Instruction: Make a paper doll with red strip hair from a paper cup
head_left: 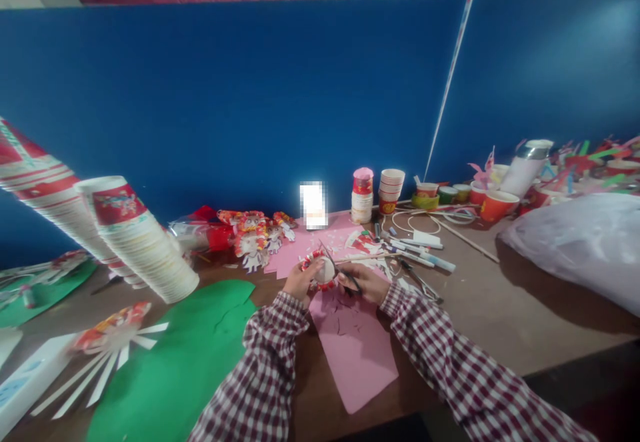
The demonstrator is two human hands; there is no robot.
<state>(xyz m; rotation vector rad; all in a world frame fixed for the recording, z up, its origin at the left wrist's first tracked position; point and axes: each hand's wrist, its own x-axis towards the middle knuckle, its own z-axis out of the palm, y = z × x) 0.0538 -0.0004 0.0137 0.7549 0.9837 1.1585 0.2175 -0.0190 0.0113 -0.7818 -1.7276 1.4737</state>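
Scissors [351, 283] are grasped in the right hand [369, 284], and a cut paper cup [327, 270] with red fringe is pinched in the left hand [303, 277]. This cup is held over the pink sheet [357, 369], near the middle of the near edge of the table [480, 302]. The red fringe around the pale base appears to be already made; whether all of it is trimmed cannot be told, so the cutting is judged as not yet finished. At the left, toward the near corner, another cup [116, 335] is already slit into long white strips. Toward the far edge, paper figures [253, 249] are seen already cut out. By the left edge, a leaning stack of paper cups [145, 249] seems to be left uncut.
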